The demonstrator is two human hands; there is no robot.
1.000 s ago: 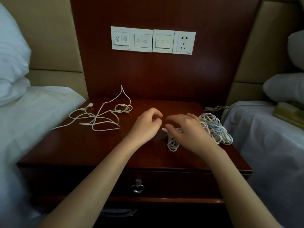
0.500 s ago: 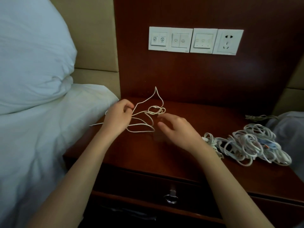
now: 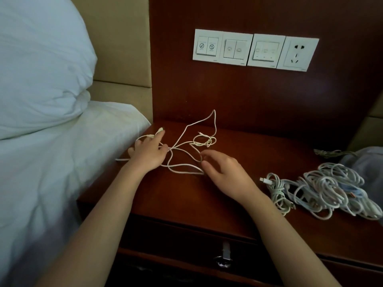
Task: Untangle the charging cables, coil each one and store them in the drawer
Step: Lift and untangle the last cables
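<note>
A thin white cable (image 3: 186, 145) lies in loose loops at the back left of the nightstand top (image 3: 182, 195), one loop standing up against the back panel. My left hand (image 3: 148, 154) rests on its left part, fingers spread, the index finger stretched to the plug (image 3: 160, 129). My right hand (image 3: 224, 176) sits just right of the loops, thumb and index finger pinching a strand at the loop's right end. A tangled pile of white cables (image 3: 323, 189) lies on the right of the top. The drawer (image 3: 207, 241) below is closed, with a metal handle (image 3: 223, 258).
A white bed and pillow (image 3: 41, 79) press against the nightstand's left side. A second bed (image 3: 364, 160) touches its right edge, with a grey cord (image 3: 326, 152) beside it. Switch plates and a socket (image 3: 256, 50) sit on the wooden back panel.
Both hands moved from the pile on the right to the thin cable on the left. My left hand uncurled and spread over the cable; my right hand reached its loop.
</note>
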